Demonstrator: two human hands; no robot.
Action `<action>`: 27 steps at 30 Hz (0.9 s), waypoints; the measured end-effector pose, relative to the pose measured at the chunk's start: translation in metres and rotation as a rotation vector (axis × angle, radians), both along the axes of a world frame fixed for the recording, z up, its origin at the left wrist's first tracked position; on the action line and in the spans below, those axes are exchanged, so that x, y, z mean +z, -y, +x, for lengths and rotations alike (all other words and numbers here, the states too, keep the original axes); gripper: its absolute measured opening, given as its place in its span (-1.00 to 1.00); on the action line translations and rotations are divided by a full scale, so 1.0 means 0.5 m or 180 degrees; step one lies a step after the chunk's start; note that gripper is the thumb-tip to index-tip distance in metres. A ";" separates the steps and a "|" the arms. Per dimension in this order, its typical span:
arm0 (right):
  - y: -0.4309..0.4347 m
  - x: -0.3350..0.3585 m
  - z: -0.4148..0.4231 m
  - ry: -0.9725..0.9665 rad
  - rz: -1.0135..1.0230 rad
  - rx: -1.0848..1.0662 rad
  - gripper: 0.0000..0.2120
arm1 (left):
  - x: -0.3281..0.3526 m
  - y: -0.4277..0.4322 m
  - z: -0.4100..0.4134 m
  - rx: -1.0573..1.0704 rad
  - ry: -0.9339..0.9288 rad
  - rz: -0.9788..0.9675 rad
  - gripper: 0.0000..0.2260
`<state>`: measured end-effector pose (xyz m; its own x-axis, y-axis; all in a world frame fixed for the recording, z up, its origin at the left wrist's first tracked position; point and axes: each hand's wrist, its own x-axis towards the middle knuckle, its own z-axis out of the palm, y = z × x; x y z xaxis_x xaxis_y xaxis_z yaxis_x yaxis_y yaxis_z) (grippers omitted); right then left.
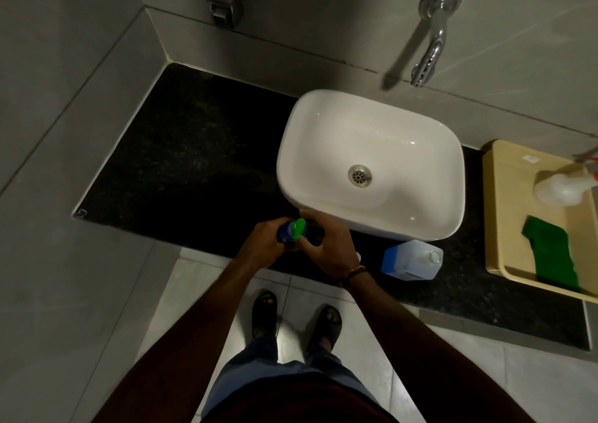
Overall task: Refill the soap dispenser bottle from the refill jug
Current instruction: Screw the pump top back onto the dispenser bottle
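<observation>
Sink just behind; L hand, R hand grip dispenser bottle; jug beside R wrist.

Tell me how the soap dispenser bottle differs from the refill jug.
The soap dispenser bottle is dark blue with a green pump; the refill jug is pale blue and boxy. The left hand and right hand hold the bottle; the jug stands untouched on the counter. Both are near the sink.

The head-worn camera looks steeply down and forward over the counter. The soap dispenser bottle lies close, below centre.
</observation>
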<state>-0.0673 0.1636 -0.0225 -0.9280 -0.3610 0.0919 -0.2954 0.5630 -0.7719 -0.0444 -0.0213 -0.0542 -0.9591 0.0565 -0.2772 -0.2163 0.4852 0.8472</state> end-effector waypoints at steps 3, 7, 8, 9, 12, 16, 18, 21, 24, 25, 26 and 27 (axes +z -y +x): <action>0.004 0.001 0.000 -0.0167 0.0144 -0.0043 -0.69 | 0.002 0.000 -0.003 -0.0029 0.0005 -0.0029 -0.50; 0.008 0.000 0.002 -0.0067 0.0092 -0.0086 -0.63 | 0.003 0.000 0.000 -0.0045 0.0026 -0.0074 -0.54; 0.008 -0.001 0.002 -0.0079 0.0042 0.0001 -0.63 | 0.004 0.001 0.001 -0.0043 0.0025 -0.0073 -0.56; 0.007 -0.002 0.002 -0.0114 0.0030 0.0053 -0.66 | 0.004 0.001 0.001 -0.0038 0.0030 -0.0069 -0.57; 0.011 0.000 -0.001 -0.0145 0.0179 -0.0138 -0.73 | 0.003 0.001 0.002 -0.0009 0.0059 -0.0056 -0.58; 0.013 0.002 0.000 -0.0065 0.0097 -0.0027 -0.67 | 0.005 0.001 0.003 -0.0037 0.0032 -0.0124 -0.58; 0.009 0.000 -0.002 -0.0059 0.0066 0.0053 -0.69 | 0.007 0.001 0.001 -0.0040 0.0033 -0.0099 -0.56; 0.011 0.003 -0.006 -0.0040 0.0239 -0.0147 -0.72 | 0.006 -0.001 -0.001 -0.0030 0.0074 -0.0068 -0.57; 0.019 0.004 -0.009 -0.0040 0.0394 -0.0201 -0.71 | 0.003 -0.002 0.001 -0.0003 0.0115 -0.0063 -0.56; 0.020 0.006 -0.010 -0.0035 0.0394 -0.0194 -0.70 | 0.003 -0.002 0.002 -0.0005 0.0120 -0.0055 -0.55; 0.019 0.007 -0.009 -0.0034 0.0357 -0.0165 -0.70 | 0.003 -0.002 0.002 -0.0004 0.0110 -0.0038 -0.55; 0.016 0.008 -0.009 -0.0040 0.0299 -0.0107 -0.69 | 0.004 -0.002 0.002 -0.0001 0.0093 -0.0014 -0.54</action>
<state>-0.0721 0.1555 -0.0184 -0.9387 -0.3373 0.0707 -0.2845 0.6424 -0.7116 -0.0435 -0.0201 -0.0523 -0.9506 0.0555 -0.3055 -0.2408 0.4890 0.8384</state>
